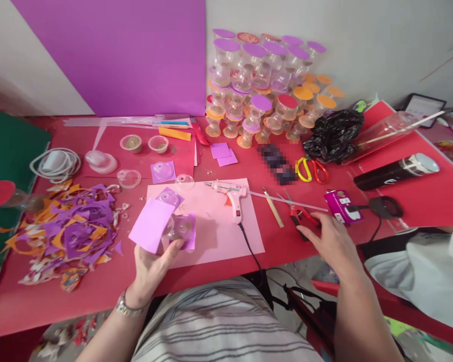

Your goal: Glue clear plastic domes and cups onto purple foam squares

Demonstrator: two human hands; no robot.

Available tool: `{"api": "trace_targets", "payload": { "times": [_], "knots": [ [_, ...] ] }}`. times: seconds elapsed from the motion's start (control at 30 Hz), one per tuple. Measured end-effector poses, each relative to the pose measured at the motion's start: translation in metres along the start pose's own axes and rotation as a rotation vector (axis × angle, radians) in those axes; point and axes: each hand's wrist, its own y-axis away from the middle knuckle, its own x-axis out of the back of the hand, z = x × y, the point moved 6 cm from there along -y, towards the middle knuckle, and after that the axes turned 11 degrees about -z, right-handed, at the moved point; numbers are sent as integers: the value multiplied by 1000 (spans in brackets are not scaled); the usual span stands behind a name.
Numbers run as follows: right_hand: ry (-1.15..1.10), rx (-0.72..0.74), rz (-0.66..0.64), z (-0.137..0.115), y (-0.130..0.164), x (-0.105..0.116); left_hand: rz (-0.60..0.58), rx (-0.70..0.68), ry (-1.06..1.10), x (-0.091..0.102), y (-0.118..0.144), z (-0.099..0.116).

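Observation:
My left hand (153, 269) is closed around an hourglass (181, 227) made of clear plastic cups, with purple square cards on its ends. One purple card (153, 224) faces up towards me. My right hand (334, 241) reaches over a red-handled tool (304, 213) with pointed metal tips, thumb and fingers apart on either side of its handles; whether they touch it I cannot tell. A white glue gun (234, 201) lies on a pink sheet (211, 241) between my hands. Just beyond the held hourglass sits a purple square with a clear dome (168, 197).
Finished hourglasses (260, 103) stand stacked against the wall. Purple and orange scraps (79, 231) are heaped at left. Cups of sand (131, 144), a wooden-handled awl (274, 208), yellow-and-red-handled scissors (312, 171), a purple power adapter (343, 206) and a black bottle (392, 172) also lie about. The glue gun's cord (251, 246) runs over the front edge.

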Motion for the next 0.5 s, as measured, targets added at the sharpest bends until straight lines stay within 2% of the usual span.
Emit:
{"api": "trace_targets", "payload": {
  "times": [0.07,0.3,0.4,0.5],
  "knots": [
    [26,-2,-58,2,-1,-10,90,-54,-8,2,1,10],
    [129,-13,-101,9,-2,-16,102,-37,353,-3,-2,34],
    [87,-36,-156,17,1,-13,89,12,501,-4,-7,41],
    [-43,-67,-217,25,8,1,63,105,623,-7,-12,43]
  ]
}}
